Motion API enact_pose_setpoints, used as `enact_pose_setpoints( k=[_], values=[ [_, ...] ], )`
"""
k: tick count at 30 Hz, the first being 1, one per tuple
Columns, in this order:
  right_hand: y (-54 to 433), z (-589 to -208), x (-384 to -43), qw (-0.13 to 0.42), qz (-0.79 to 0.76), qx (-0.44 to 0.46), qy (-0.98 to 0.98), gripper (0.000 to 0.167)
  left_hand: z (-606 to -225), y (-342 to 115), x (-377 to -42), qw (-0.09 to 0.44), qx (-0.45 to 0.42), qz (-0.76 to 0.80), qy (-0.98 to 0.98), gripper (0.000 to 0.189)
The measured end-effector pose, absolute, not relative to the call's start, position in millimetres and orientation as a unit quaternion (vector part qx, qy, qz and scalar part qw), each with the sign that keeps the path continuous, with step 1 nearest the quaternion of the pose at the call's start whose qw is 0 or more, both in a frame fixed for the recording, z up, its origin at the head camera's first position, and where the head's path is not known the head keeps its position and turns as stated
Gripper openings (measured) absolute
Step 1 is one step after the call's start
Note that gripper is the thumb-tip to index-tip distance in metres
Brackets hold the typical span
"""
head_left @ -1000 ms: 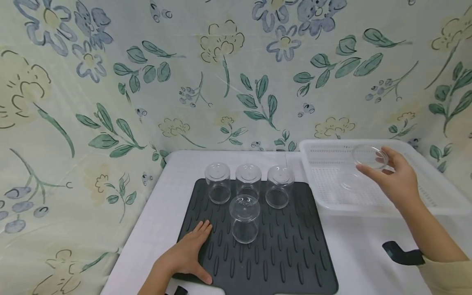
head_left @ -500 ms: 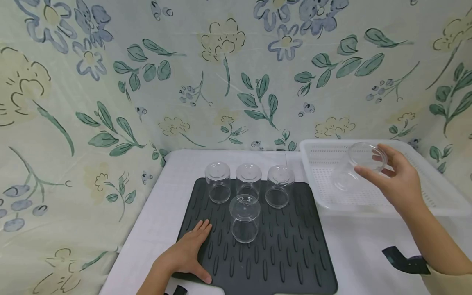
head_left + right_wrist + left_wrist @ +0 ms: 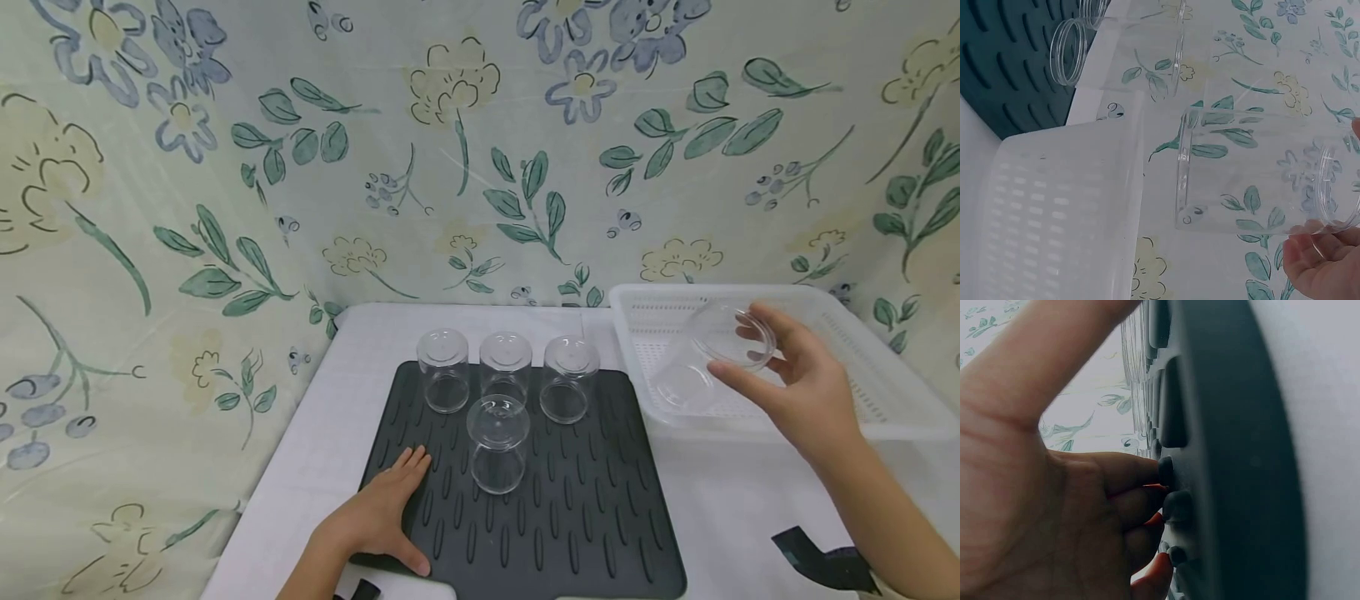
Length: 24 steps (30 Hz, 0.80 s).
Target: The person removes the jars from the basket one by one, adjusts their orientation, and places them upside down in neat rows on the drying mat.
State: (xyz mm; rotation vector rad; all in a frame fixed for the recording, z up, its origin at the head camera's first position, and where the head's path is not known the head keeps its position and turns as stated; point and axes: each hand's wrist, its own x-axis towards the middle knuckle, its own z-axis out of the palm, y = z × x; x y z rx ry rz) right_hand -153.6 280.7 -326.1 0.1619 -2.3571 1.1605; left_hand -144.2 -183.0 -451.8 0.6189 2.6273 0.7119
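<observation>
In the head view my right hand (image 3: 810, 392) grips one end of a clear cup (image 3: 693, 354) between thumb and fingers. The cup tilts above the white basket (image 3: 780, 431), its far end pointing down and left; in the right wrist view the cup (image 3: 1247, 172) is see-through. My left hand (image 3: 378, 512) rests with fingers spread on the left edge of a dark ridged drying mat (image 3: 577, 508). Matching clear cups stand on this mat: a back row of a left cup (image 3: 442, 371), middle cup (image 3: 505, 362) and right cup (image 3: 568, 379), with a front cup (image 3: 498, 450) before them.
The perforated basket stands right of the mat on a white-covered table (image 3: 720, 508). Behind the table hangs a flowered cloth (image 3: 480, 167). A white object (image 3: 405, 583) shows below the left hand at the mat's near edge.
My right hand has carried the tilted cup left and slightly nearer, toward the basket's left side. The left hand, mat and standing cups stay where they were.
</observation>
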Motion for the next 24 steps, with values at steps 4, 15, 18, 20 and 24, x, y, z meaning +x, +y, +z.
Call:
enact_pose_setpoints(
  k=[4,15,18,20,24],
  values=[
    [272,-328,-149,0.251,0.439,0.083,-0.858,0.082,-452,-183,-144,0.173,0.220,0.251,0.927,0.138],
    [251,-331,-134,0.232,0.477,0.148,-0.835,0.081,-453,-184,-145,0.177,0.224,0.251,0.925,0.137],
    [245,-333,-131,0.226,0.483,0.161,-0.830,0.082,-453,-183,-145,0.178,0.222,0.252,0.925,0.137],
    [240,-336,-129,0.225,0.484,0.170,-0.828,0.083,-452,-183,-144,0.178,0.221,0.252,0.925,0.138],
    [232,-340,-126,0.219,0.488,0.183,-0.825,0.083,-452,-183,-144,0.175,0.221,0.251,0.926,0.138]
  ],
)
